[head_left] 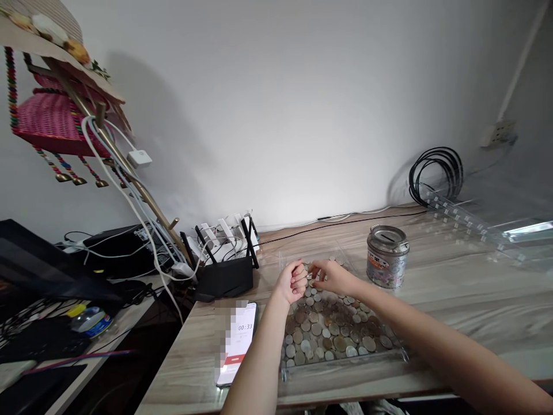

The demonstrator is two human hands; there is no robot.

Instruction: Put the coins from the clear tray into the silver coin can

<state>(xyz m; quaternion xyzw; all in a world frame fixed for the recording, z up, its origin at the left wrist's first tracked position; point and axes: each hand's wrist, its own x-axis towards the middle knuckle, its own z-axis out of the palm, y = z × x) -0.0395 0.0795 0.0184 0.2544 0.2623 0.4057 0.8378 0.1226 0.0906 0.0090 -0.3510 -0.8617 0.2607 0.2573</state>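
Note:
A clear plastic tray (341,363) on the desk holds many loose coins (324,331), silvery and brownish, spread over its floor. Above the tray's left part, my left hand (292,281) is closed in a fist, its fingers curled inward; whatever lies inside it is hidden. Close beside it on the right, my right hand (332,278) has bent fingers pointing at the left fist. A small silvery edge, seemingly a coin, shows at its fingertips. To the right of the tray stands a round metal coin tin (386,259) with a slotted lid and printed sides.
A phone (242,340) showing a timer lies left of my left forearm. Behind it are a black router (227,276) and white plugs. Coiled black cable (435,173) leans on the wall, near a clear plastic rack (466,225). A bottle (90,321) lies on the lower left desk.

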